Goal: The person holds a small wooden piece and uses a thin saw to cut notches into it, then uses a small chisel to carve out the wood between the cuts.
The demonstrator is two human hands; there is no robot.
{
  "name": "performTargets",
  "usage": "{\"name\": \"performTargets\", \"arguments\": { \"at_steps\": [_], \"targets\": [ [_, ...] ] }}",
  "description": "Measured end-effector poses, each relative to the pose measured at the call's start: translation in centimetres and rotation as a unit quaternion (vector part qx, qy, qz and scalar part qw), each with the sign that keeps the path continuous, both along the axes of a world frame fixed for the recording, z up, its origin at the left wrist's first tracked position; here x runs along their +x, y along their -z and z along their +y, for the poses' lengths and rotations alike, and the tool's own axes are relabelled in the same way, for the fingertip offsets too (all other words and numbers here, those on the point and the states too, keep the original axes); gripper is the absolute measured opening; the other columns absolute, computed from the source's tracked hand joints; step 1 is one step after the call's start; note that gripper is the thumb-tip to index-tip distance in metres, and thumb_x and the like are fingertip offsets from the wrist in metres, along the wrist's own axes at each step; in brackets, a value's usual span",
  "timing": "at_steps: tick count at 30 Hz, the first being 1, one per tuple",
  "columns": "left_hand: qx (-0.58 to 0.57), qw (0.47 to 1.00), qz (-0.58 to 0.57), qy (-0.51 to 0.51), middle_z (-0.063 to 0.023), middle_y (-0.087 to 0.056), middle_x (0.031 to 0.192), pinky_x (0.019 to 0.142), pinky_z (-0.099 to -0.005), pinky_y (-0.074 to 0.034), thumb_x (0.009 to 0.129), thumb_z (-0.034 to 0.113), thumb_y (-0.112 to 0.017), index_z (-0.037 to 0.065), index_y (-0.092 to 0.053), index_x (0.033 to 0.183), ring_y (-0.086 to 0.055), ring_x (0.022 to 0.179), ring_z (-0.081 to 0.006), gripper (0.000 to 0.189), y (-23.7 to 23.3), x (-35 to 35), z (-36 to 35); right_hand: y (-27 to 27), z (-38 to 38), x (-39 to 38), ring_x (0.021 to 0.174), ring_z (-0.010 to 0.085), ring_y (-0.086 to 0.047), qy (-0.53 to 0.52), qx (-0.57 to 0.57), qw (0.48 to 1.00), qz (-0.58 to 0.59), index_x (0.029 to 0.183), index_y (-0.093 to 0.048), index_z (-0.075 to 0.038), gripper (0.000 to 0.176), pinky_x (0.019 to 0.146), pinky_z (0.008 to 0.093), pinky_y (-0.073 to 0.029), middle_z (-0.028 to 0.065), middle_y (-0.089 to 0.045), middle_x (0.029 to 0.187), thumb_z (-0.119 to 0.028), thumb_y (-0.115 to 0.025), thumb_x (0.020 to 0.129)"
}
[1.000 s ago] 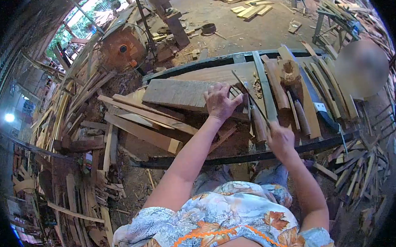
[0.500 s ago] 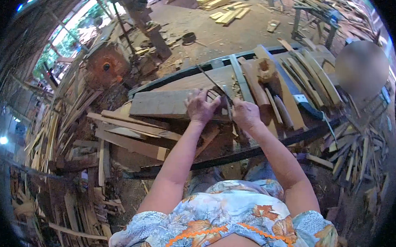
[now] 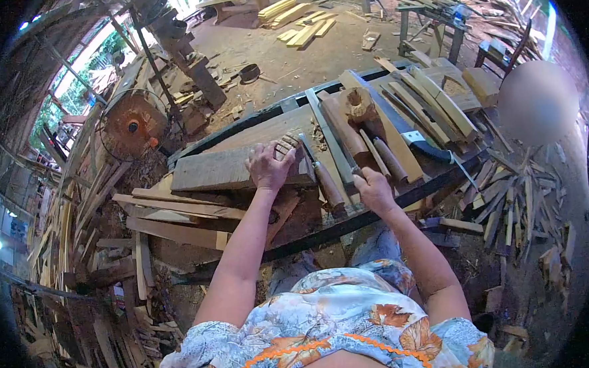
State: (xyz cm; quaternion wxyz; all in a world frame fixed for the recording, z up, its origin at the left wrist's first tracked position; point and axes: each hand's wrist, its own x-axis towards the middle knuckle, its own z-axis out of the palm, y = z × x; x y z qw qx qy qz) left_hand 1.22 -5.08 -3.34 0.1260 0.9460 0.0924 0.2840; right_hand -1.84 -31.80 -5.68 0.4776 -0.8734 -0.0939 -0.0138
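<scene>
On the scrap-strewn workshop's bench (image 3: 323, 227), left hand (image 3: 269, 166) fingers spread on a plank (image 3: 214, 170), right hand (image 3: 375, 189) fingers curled.

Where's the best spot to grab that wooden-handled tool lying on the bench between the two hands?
Take the wooden-handled tool by its rounded handle, coming from the near bench edge. The handle end points toward the person and lies free, while the thin metal end points away, close by the left hand. The right hand is nearer the handle.
</scene>
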Motion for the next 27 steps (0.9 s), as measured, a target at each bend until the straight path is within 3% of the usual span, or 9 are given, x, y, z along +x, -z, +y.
{"name": "performTargets", "arguments": {
  "at_steps": [3, 5, 8, 12, 16, 17, 19, 23, 27],
  "targets": [
    [-0.027, 1.0, 0.003, 0.012, -0.0089, -0.057, 0.098, 0.087, -0.0469, -0.035, 0.068, 0.058, -0.063, 0.016, -0.067, 0.1, -0.052, 0.099, -0.029, 0.053, 0.1, 0.0, 0.5, 3.9, -0.9, 1.0, 0.067, 0.0407, -0.059, -0.002, -0.026, 0.997, -0.076, 0.084, -0.053, -0.003, 0.026, 0.062, 0.0454, -0.045, 0.0193, -0.058, 0.067, -0.029, -0.056, 0.086],
    [-0.137, 0.988, 0.01, 0.073, -0.0086, -0.056, 0.092, 0.081, -0.0414, -0.039, 0.069, 0.053, -0.067, 0.013, -0.069, 0.099, -0.054, 0.09, -0.0255, 0.05, 0.3, 0.0, 1.3, 4.2, -0.9, 1.2, 0.053, 0.0218, -0.057, -0.05, 0.115, 0.99, 0.067, 0.082, -0.054, -0.004, 0.024, 0.05, 0.0356, -0.043, 0.0087, -0.054, 0.06, -0.027, -0.058, 0.088],
    [-0.287, 0.945, -0.031, 0.15, -0.0061, -0.055, 0.084, 0.072, -0.0337, -0.043, 0.073, 0.045, -0.071, 0.008, -0.069, 0.098, -0.054, 0.08, -0.0184, 0.045, -1.6, -1.3, 1.4, 4.1, -1.0, 1.7, 0.048, 0.0081, -0.048, -0.056, 0.202, 0.97, 0.12, 0.081, -0.054, -0.005, 0.021, 0.043, 0.0275, -0.038, -0.0007, -0.049, 0.058, -0.023, -0.058, 0.09],
    [-0.493, 0.839, -0.039, 0.226, 0.0001, -0.056, 0.084, 0.066, -0.0249, -0.044, 0.081, 0.036, -0.068, 0.0, -0.063, 0.107, -0.052, 0.078, -0.0104, 0.045, -1.2, -2.8, 1.7, 3.8, -1.7, 1.7, 0.047, 0.0072, -0.046, -0.069, 0.322, 0.931, 0.159, 0.08, -0.056, -0.006, 0.018, 0.043, 0.0251, -0.037, -0.0024, -0.049, 0.058, -0.02, -0.057, 0.091],
    [-0.677, 0.704, 0.038, 0.211, -0.0019, -0.059, 0.092, 0.066, -0.0256, -0.046, 0.082, 0.041, -0.066, 0.006, -0.059, 0.114, -0.056, 0.081, -0.0128, 0.048, -2.2, -5.4, 2.4, 4.5, -1.5, 1.8, 0.045, 0.0072, -0.047, -0.081, 0.332, 0.926, 0.157, 0.081, -0.054, -0.008, 0.015, 0.041, 0.0243, -0.038, -0.0019, -0.048, 0.057, -0.018, -0.057, 0.092],
    [-0.677, 0.706, 0.04, 0.203, -0.0019, -0.059, 0.092, 0.066, -0.0256, -0.046, 0.082, 0.041, -0.066, 0.006, -0.059, 0.114, -0.056, 0.081, -0.0128, 0.048, -1.6, -5.9, 2.8, 4.2, -1.4, 1.6, 0.044, 0.0069, -0.046, -0.075, 0.33, 0.93, 0.141, 0.081, -0.053, -0.008, 0.015, 0.04, 0.024, -0.038, -0.0021, -0.048, 0.057, -0.018, -0.056, 0.092],
    [-0.817, 0.53, 0.048, 0.221, -0.0049, -0.061, 0.095, 0.066, -0.0281, -0.048, 0.081, 0.048, -0.065, 0.008, -0.055, 0.117, -0.059, 0.082, -0.017, 0.055, -3.0, -6.8, 1.9, 4.5, -1.5, 1.6, 0.042, 0.0069, -0.046, -0.075, 0.33, 0.93, 0.145, 0.081, -0.052, -0.008, 0.017, 0.038, 0.0236, -0.037, -0.0026, -0.047, 0.056, -0.02, -0.056, 0.092],
    [-0.847, 0.451, 0.069, 0.272, -0.0103, -0.06, 0.1, 0.068, -0.0383, -0.053, 0.093, 0.049, -0.043, 0.006, -0.05, 0.12, -0.061, 0.085, -0.0248, 0.051, -3.3, -8.3, 1.5, 3.9, -1.4, 1.4, 0.041, 0.0067, -0.046, -0.071, 0.324, 0.928, 0.169, 0.081, -0.052, -0.009, 0.017, 0.036, 0.0235, -0.037, -0.003, -0.047, 0.055, -0.021, -0.056, 0.092],
    [-0.861, 0.425, 0.044, 0.277, -0.0127, -0.06, 0.103, 0.07, -0.0397, -0.054, 0.095, 0.049, -0.036, 0.005, -0.048, 0.123, -0.061, 0.087, -0.0273, 0.054, -3.0, -10.3, 0.9, 4.8, -1.5, 1.9, 0.04, 0.0075, -0.046, -0.087, 0.316, 0.935, 0.14, 0.082, -0.053, -0.01, 0.017, 0.034, 0.0234, -0.038, -0.0017, -0.049, 0.055, -0.024, -0.056, 0.092]
  ]
}}
